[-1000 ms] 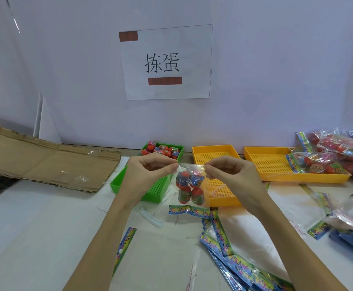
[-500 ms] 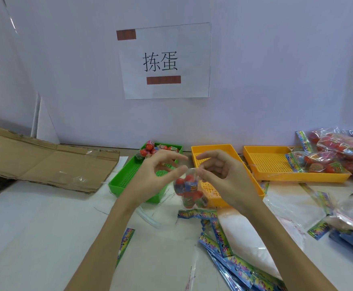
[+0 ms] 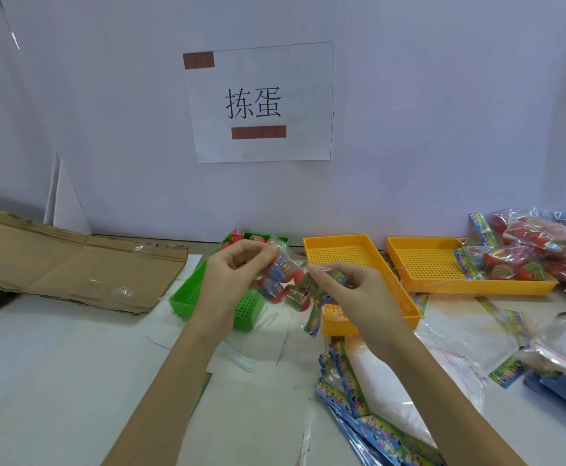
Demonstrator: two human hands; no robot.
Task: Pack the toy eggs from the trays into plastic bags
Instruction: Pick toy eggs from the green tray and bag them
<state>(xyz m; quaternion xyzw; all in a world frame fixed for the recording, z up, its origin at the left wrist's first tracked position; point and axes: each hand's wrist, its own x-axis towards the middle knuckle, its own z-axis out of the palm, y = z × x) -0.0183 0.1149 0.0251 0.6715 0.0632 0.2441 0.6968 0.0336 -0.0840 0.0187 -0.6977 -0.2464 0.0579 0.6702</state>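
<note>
Both hands were clamped on one clear plastic bag w/ toy eggs inside, held above the table: left hand pinched its upper end, right hand its lower right part. Bag lay tilted, long axis running from upper left down to right. Behind left hand: green tray w/ a few eggs at far end. Under right hand: empty-looking orange tray. Further right, second orange tray held a filled bag. Flat empty bags lay near right forearm; cardboard far left.

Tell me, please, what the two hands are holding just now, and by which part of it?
Both hold one clear plastic bag of toy eggs above the green tray: the left hand pinches its upper left edge, the right hand its right edge.
</note>
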